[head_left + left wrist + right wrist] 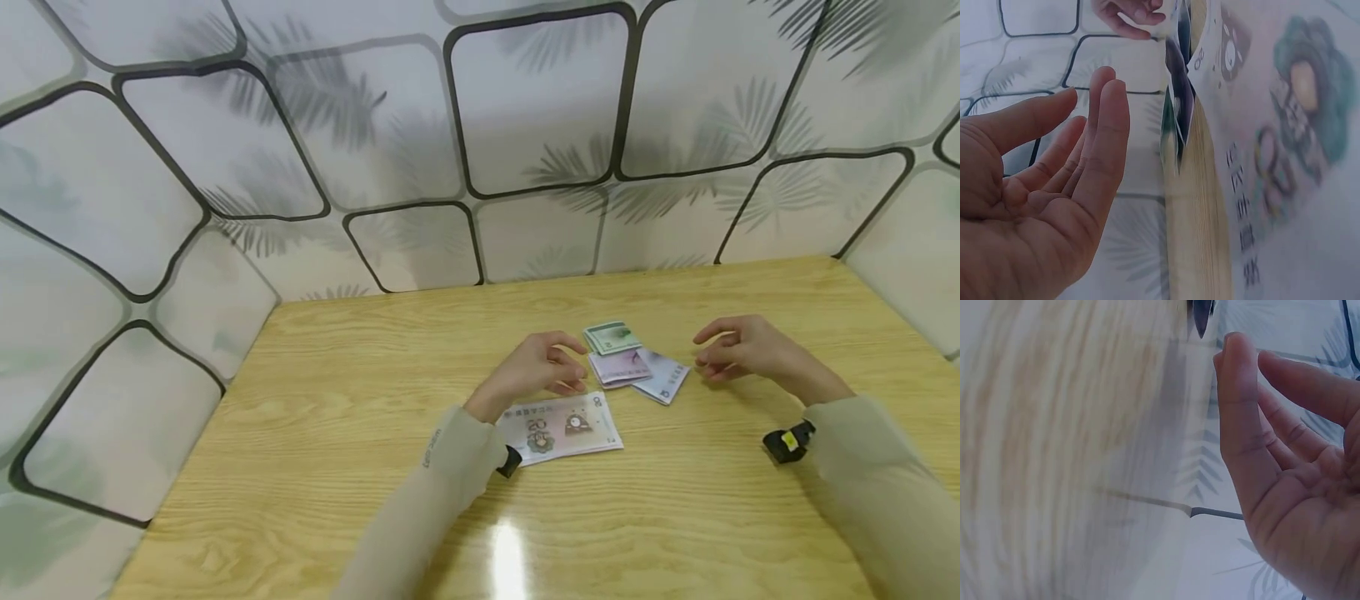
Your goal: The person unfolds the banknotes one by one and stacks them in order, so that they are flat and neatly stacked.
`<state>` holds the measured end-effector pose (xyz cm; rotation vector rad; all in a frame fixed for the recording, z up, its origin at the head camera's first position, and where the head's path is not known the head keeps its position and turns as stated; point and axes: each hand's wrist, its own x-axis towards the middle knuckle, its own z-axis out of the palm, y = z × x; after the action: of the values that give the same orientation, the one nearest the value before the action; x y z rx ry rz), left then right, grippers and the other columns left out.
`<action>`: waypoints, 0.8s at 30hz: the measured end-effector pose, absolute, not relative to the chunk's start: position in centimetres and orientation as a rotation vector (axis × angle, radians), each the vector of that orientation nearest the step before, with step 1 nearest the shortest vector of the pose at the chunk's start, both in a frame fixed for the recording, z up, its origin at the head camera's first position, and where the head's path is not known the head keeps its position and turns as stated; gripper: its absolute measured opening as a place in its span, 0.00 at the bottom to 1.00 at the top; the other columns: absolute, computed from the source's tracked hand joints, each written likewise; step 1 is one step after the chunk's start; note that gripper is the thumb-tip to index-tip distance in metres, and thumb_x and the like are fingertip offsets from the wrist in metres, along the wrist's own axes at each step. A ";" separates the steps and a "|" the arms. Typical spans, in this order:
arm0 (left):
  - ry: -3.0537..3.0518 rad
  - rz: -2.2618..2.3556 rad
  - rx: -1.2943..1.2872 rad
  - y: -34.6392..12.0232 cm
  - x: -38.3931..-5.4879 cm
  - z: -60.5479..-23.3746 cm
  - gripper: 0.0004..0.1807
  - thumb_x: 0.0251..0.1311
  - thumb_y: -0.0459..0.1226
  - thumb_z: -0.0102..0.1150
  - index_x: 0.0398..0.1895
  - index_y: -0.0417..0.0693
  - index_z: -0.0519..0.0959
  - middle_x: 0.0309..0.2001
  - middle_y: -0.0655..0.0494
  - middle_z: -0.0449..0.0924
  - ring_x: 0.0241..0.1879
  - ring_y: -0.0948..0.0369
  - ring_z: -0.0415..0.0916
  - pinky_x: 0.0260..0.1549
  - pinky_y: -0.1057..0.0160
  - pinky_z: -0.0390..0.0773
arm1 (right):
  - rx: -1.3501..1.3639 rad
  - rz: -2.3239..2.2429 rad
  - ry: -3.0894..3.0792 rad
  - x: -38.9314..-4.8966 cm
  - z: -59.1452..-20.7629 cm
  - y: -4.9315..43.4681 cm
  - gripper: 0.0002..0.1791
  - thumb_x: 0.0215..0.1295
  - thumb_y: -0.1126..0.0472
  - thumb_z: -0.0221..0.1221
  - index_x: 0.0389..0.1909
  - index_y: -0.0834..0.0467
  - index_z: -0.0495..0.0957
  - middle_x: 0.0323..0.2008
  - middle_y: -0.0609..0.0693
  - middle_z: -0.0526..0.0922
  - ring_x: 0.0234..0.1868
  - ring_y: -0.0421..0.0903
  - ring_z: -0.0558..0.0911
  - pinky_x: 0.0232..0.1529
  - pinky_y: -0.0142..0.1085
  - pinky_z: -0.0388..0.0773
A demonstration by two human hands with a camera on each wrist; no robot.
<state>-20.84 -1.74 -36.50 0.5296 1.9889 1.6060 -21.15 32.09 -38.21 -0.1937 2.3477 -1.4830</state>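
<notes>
Above the far edge of a flat pale banknote-like sheet [573,435], printed with figures, my left hand [536,367] hovers with loosely bent fingers and holds nothing. Just right of its fingertips lie folded paper notes: a green one [613,337] farthest away, a purple one [617,367] in front of it, and a bluish-white one [666,379] tucked partly beside the purple. My right hand [753,350] hangs in the air to the right of the bluish-white note, fingers relaxed. In the right wrist view, nothing lies between the fingers of the right hand [1285,456].
A light wood-grain table [337,433] carries everything. Pale wall panels [540,108] with dark curved lines and leaf prints rise behind the table and at its left. Dark wrist-worn devices sit at both cuffs, the right one [787,442] plainly visible.
</notes>
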 end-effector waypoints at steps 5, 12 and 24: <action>1.983 1.568 0.512 0.1 -21.0 -36.6 0.18 0.70 0.25 0.57 0.61 0.28 0.73 0.41 0.35 0.84 0.42 0.43 0.85 0.43 0.53 0.87 | -0.186 -1.453 2.347 -21.4 -38.4 32.3 0.21 0.73 0.74 0.53 0.59 0.84 0.62 0.36 0.60 0.86 0.30 0.44 0.86 0.35 0.39 0.88; 1.929 1.544 0.450 2.4 -21.1 -37.1 0.16 0.68 0.24 0.57 0.58 0.29 0.75 0.38 0.34 0.85 0.30 0.55 0.83 0.38 0.57 0.87 | -0.148 -1.456 2.318 -21.6 -38.5 32.0 0.21 0.72 0.74 0.54 0.58 0.84 0.63 0.35 0.58 0.86 0.30 0.43 0.85 0.35 0.38 0.88; 1.847 1.537 0.311 5.5 -20.0 -38.2 0.14 0.66 0.22 0.58 0.54 0.32 0.77 0.30 0.40 0.85 0.26 0.56 0.83 0.34 0.60 0.88 | -0.122 -1.471 2.315 -22.2 -38.4 31.4 0.21 0.69 0.75 0.57 0.56 0.84 0.63 0.32 0.55 0.86 0.28 0.42 0.84 0.32 0.37 0.87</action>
<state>-19.97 5.51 -38.22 0.3108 1.8466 1.5373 -22.23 31.43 -38.44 -0.1224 2.3154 -1.4707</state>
